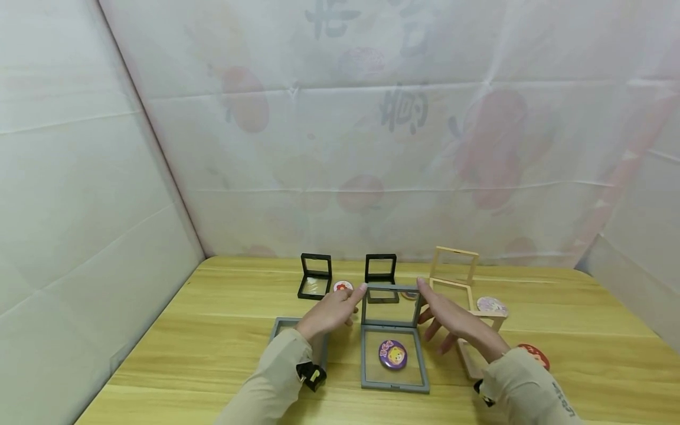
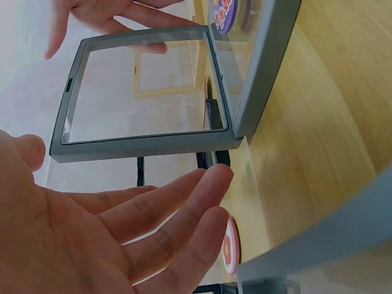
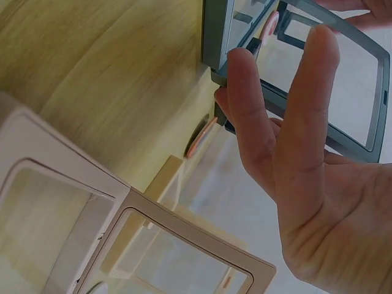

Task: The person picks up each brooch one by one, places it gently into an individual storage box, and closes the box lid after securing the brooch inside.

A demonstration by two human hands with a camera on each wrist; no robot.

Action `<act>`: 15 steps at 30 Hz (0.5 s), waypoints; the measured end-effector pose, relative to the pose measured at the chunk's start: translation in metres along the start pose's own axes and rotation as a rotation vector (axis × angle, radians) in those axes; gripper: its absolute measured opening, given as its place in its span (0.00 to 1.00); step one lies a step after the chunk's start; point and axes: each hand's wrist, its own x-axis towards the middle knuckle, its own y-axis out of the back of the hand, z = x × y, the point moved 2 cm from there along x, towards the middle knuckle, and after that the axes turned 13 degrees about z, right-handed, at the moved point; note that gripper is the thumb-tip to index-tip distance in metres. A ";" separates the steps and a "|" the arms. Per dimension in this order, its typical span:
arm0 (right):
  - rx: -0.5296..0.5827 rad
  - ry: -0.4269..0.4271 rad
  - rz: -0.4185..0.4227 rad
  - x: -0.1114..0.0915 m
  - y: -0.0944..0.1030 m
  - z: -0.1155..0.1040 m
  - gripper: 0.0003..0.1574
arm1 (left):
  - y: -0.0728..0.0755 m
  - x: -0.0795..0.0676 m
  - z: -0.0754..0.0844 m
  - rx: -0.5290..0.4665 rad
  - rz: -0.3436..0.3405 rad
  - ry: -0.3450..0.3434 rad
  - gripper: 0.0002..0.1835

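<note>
A grey hinged display frame (image 1: 363, 360) with clear film lies unfolded at the middle of the table, its lid (image 2: 144, 147) raised upright. On the film of its lower half rests a round purple badge (image 1: 393, 355) with a yellow cartoon animal. My left hand (image 1: 330, 311) is at the lid's left side, thumb tip near the top corner, fingers loosely extended. At the right side is my right hand (image 1: 451, 319), thumb by the other top corner and fingers spread. In the wrist views neither hand curls round the lid.
Another grey frame (image 1: 287, 319) is partly behind the left forearm. Two black frames (image 1: 316, 274) and a light wooden frame (image 1: 457, 250) stand unfolded at the back. A pinkish-beige frame (image 3: 199, 229) is beside my right hand. Badges include a flower one (image 1: 343, 285), lilac (image 1: 492, 306) and red (image 1: 535, 355).
</note>
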 end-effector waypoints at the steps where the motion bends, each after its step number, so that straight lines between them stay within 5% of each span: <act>1: -0.003 -0.003 -0.001 0.000 0.000 0.000 0.60 | -0.001 0.000 0.000 -0.008 -0.005 0.006 0.42; 15: 0.001 -0.001 -0.006 0.004 -0.003 0.006 0.59 | -0.008 -0.001 0.001 -0.003 -0.060 0.037 0.42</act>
